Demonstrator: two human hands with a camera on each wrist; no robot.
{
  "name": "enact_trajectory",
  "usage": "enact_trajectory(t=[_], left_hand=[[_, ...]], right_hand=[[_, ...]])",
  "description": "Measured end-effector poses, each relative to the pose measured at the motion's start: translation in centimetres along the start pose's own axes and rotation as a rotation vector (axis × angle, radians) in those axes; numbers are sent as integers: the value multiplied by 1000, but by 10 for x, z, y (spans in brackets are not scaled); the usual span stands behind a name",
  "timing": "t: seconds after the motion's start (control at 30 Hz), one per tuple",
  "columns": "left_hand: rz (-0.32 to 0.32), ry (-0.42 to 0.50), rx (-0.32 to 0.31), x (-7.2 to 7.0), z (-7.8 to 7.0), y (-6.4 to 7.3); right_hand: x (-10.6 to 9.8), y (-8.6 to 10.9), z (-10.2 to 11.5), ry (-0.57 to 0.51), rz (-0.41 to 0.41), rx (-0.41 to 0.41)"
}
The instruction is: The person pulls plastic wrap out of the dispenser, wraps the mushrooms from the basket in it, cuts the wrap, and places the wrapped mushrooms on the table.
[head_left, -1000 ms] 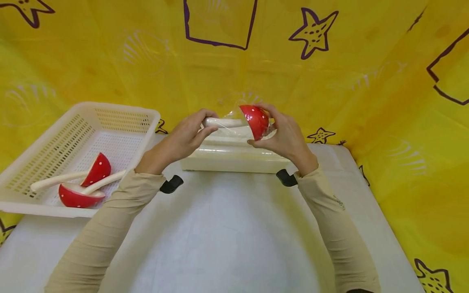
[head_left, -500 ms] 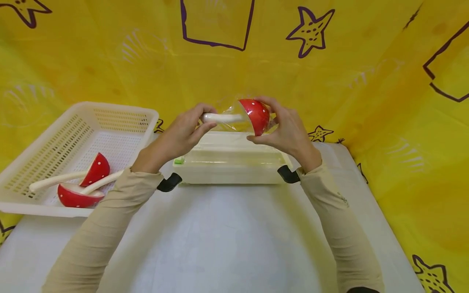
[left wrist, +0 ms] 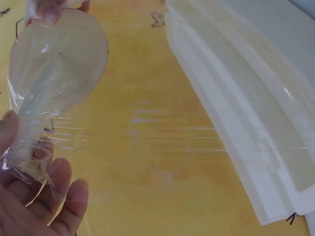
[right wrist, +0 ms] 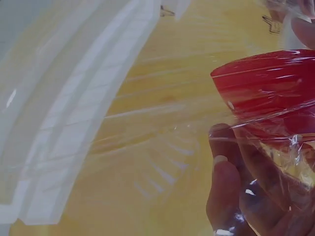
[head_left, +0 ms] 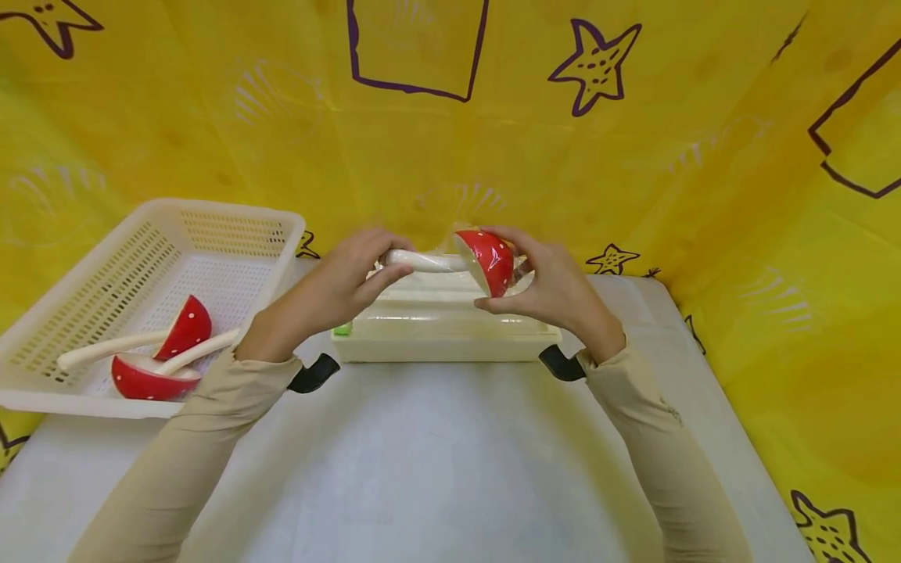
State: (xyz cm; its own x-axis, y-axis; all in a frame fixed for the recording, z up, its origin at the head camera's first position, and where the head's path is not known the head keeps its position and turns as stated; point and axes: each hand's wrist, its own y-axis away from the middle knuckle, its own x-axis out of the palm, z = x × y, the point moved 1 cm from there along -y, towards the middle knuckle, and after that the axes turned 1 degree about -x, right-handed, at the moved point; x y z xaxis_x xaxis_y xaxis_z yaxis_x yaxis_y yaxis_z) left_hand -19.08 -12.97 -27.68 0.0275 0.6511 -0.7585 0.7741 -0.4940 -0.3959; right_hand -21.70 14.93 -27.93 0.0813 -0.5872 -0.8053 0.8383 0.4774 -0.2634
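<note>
A toy-like ladle with a red, white-dotted bowl [head_left: 493, 262] and a white handle [head_left: 429, 262] is held level above a cream cling film dispenser [head_left: 450, 348]. Clear cling film [right wrist: 157, 105] covers the ladle and stretches from it to the dispenser in both wrist views. My left hand [head_left: 345, 274] pinches the handle's end, thumb and fingers on the wrapped tip. With my right hand [head_left: 556, 281] I grip the bowl from its outer side, thumb below and fingers above. In the left wrist view the bowl's pale inside [left wrist: 74, 59] shows through the film.
A white perforated basket [head_left: 232, 205] stands on the left, holding two more ladles [head_left: 184, 328] with red dotted bowls. A yellow patterned sheet [head_left: 450, 148] hangs behind and to the right. White covering [head_left: 436, 453] lies over the table. Black camera mounts [head_left: 314, 374] project from both wrists.
Both hands first rise slightly with the ladle, then bring it down close over the dispenser. The dispenser has shifted toward me. The basket and its ladles stay put.
</note>
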Motion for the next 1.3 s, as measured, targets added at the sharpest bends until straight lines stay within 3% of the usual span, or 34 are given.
enact_trajectory(t=[0.37, 0.8, 1.1, 1.3], left_hand=[[92, 79, -68, 11, -9, 28], [186, 214, -94, 44, -4, 70], [255, 228, -74, 67, 2, 96], [285, 222, -99, 81, 12, 108]], right_hand=[[18, 31, 3, -100, 69, 102], [43, 84, 8, -171, 100, 129], [72, 110, -3, -175, 77, 89], [88, 120, -9, -146, 74, 38]])
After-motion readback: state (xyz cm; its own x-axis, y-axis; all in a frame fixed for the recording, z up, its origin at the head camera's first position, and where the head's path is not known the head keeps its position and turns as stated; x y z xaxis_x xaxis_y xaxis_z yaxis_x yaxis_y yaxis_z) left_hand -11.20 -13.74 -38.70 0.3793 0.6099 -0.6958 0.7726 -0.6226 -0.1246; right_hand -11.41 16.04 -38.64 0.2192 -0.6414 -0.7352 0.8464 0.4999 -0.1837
